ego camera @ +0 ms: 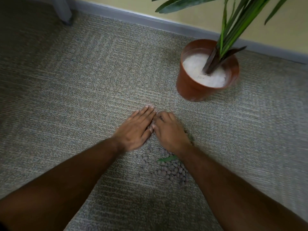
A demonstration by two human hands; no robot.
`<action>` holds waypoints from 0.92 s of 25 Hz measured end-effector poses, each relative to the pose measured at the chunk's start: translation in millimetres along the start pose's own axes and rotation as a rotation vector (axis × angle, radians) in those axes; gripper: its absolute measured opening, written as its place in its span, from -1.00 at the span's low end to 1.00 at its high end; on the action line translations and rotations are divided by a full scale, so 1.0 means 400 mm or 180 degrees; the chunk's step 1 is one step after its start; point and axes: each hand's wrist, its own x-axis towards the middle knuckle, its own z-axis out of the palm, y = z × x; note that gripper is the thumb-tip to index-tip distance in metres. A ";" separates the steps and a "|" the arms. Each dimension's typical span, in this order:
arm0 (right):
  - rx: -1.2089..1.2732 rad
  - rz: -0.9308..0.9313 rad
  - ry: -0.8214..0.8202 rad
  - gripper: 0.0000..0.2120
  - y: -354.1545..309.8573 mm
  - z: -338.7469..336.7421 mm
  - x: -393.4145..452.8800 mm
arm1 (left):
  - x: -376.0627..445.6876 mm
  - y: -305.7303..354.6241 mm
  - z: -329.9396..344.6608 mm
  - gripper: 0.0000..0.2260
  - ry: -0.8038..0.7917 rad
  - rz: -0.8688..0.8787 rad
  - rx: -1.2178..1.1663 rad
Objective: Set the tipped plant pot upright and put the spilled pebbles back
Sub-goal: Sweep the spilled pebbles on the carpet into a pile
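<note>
The carpet (70,90) is covering the whole floor, grey and bumpy. At the far side a yellow wall (191,12) is meeting it, with a grey strip (130,17) running along the bottom of the wall. In the far left corner a grey leg of some furniture (64,11) is standing on the carpet.

The plant pot (198,87) is sitting upright on the carpet near the wall, off to the right and well apart from the hands. It is brown-orange and round. White stuff (196,69) is filling the inside. A dark stem (210,61) is sticking up out of the white stuff, and long green leaves (233,25) are reaching up past the top of the picture.

Two bare arms are stretching out from the bottom. The left hand (135,129) is lying flat on the carpet, palm down, with its fingers straight and close together. The right hand (168,130) is just beside it, touching it at the fingers. Its fingers are bent down and curling under, but I cannot tell if they are holding anything.

The pebbles (168,170) are lying in a loose pile on the carpet, between the two arms and just behind the hands. They are small, round and grey-brown. The right wrist is hiding part of the pile. One little green leaf (166,159) is lying on top of the pebbles, next to the right wrist.
</note>
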 end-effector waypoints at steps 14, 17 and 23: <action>0.0143 0.2025 0.0439 -0.46 0.048 -0.038 -0.364 | -0.180 0.034 0.012 -0.40 0.0861 -0.1123 -0.0059; 0.0374 0.2317 0.0289 -0.38 0.027 -0.004 -0.365 | -0.209 0.036 0.045 -0.32 0.0664 -0.1577 -0.0057; 0.0632 0.1908 0.0135 -0.44 -0.085 0.027 -0.290 | -0.128 0.155 0.075 -0.39 0.0360 -0.0685 -0.0262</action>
